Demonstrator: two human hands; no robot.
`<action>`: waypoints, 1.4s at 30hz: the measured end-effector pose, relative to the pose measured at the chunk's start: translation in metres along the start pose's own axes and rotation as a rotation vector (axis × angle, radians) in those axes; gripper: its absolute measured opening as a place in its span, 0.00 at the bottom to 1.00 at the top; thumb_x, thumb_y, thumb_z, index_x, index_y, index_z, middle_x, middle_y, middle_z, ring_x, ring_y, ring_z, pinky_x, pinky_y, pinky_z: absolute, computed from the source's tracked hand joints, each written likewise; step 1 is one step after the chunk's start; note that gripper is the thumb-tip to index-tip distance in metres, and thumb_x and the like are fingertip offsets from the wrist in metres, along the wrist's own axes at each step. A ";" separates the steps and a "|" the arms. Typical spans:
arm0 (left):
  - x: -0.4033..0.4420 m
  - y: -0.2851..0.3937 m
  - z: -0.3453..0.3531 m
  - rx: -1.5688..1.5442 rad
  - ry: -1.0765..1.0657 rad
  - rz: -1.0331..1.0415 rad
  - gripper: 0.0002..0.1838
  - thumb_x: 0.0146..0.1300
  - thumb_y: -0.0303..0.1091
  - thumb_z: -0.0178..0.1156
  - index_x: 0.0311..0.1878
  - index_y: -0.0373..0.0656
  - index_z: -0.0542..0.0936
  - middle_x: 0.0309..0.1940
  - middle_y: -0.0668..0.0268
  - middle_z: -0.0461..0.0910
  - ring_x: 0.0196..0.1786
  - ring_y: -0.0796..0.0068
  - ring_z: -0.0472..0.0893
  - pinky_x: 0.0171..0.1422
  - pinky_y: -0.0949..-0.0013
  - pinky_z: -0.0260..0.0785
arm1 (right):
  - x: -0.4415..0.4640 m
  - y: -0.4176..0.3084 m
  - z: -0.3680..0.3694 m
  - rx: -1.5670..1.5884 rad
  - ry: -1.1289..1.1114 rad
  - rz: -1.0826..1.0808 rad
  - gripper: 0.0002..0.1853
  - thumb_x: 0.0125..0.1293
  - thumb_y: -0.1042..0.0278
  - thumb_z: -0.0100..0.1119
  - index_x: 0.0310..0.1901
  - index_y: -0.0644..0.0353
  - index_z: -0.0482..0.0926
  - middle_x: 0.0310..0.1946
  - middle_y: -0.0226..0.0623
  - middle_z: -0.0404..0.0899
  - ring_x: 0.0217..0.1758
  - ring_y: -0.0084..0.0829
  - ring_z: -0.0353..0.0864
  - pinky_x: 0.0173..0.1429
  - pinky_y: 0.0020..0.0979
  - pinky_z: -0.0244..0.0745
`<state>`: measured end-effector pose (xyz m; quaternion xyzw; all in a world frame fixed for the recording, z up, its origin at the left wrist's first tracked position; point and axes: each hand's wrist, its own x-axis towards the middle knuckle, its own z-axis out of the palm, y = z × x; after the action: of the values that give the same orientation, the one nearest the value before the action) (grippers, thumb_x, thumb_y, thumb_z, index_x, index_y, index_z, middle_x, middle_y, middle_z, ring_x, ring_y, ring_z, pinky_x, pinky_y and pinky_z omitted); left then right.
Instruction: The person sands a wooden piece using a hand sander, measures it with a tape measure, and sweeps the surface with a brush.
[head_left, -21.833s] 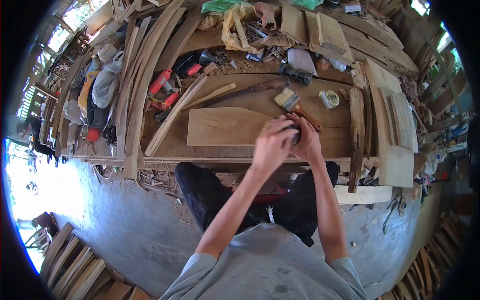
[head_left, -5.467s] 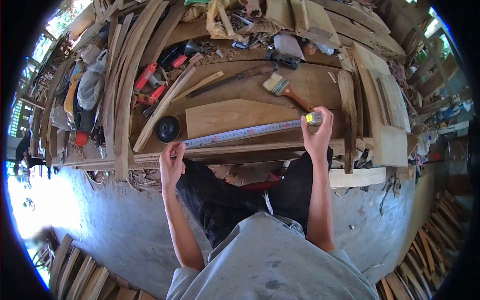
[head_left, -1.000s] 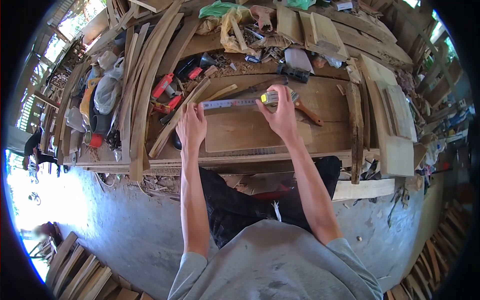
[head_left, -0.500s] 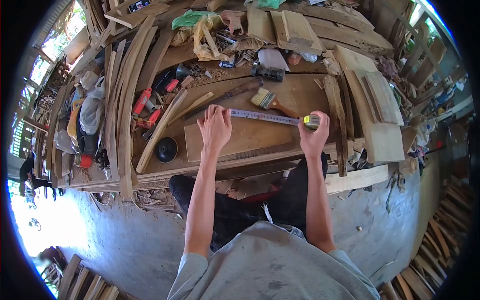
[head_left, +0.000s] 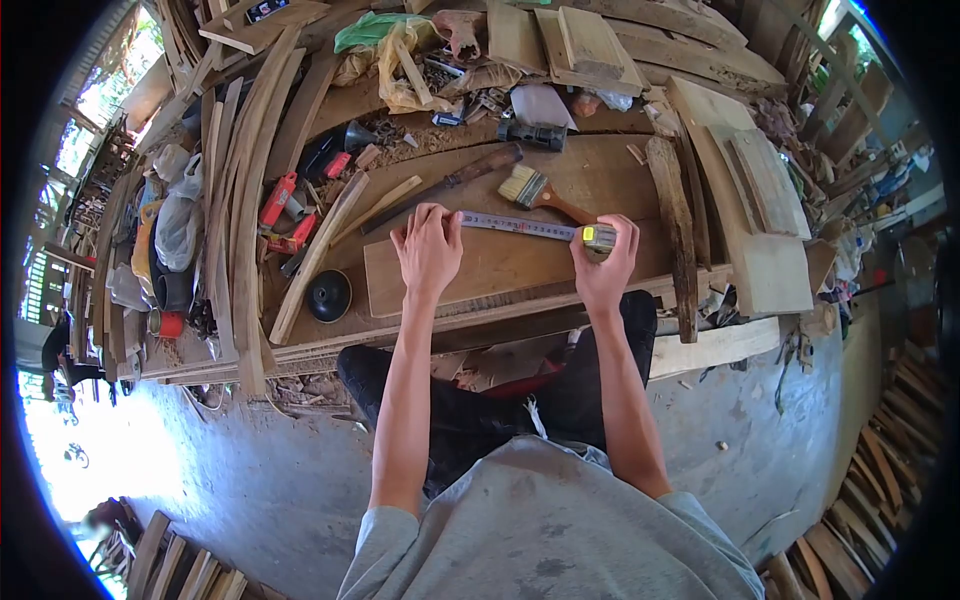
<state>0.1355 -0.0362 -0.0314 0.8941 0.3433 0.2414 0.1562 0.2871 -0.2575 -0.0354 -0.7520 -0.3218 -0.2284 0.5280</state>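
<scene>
Tape measure (head_left: 598,239) held with blade (head_left: 515,226) drawn out along the far edge of the board (head_left: 480,278); contact cannot be determined. Left hand (head_left: 428,248) pinched on the blade's free end; right hand (head_left: 608,264) closed round the case. Brush (head_left: 545,196) lies beyond the board; black round object (head_left: 329,295) left of it.

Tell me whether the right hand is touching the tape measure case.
Touching. The head view shows it plainly: the right hand is closed around the tape measure case, fingers wrapping its side.
</scene>
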 end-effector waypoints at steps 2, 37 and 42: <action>-0.001 0.002 -0.004 -0.014 0.022 0.024 0.15 0.83 0.49 0.62 0.48 0.47 0.85 0.55 0.68 0.81 0.60 0.61 0.82 0.68 0.47 0.64 | 0.006 0.000 0.000 0.019 0.001 0.001 0.23 0.64 0.76 0.78 0.59 0.60 0.79 0.56 0.49 0.78 0.60 0.53 0.81 0.66 0.46 0.78; -0.121 -0.086 -0.100 -0.002 0.108 -0.236 0.16 0.85 0.49 0.61 0.50 0.44 0.82 0.49 0.61 0.84 0.41 0.50 0.87 0.46 0.47 0.78 | 0.007 -0.001 -0.047 0.032 -0.312 0.003 0.23 0.63 0.74 0.78 0.58 0.60 0.81 0.52 0.44 0.83 0.57 0.49 0.86 0.64 0.45 0.81; -0.100 -0.096 -0.112 0.029 0.002 -0.322 0.20 0.86 0.53 0.57 0.51 0.45 0.83 0.51 0.59 0.84 0.48 0.46 0.89 0.49 0.43 0.78 | 0.027 0.001 -0.046 0.019 -0.213 -0.016 0.23 0.63 0.74 0.78 0.58 0.60 0.81 0.51 0.43 0.84 0.53 0.46 0.88 0.59 0.42 0.83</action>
<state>-0.0414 -0.0242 -0.0129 0.8294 0.4858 0.2090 0.1799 0.3065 -0.2944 -0.0019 -0.7644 -0.3844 -0.1485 0.4958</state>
